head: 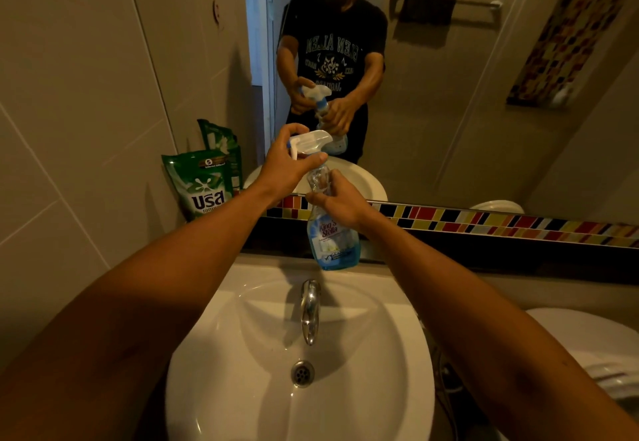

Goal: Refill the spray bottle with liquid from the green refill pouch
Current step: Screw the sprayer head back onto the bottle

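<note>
A clear spray bottle (330, 240) with a blue label stands on the back ledge of the sink, with a little blue liquid at its bottom. My right hand (340, 202) grips its neck and upper body. My left hand (290, 164) is closed around the white and blue trigger head (309, 140) on top of the bottle. The green refill pouch (204, 183) stands upright against the wall tiles at the left, apart from both hands. Whether the trigger head is screwed on or loose cannot be told.
A white basin (397, 354) with a chrome tap (310, 309) and a drain (303, 372) lies below my arms. A mirror (449, 95) behind the ledge reflects me. A coloured tile strip (501, 223) runs under it. A white toilet (587, 344) is at the right.
</note>
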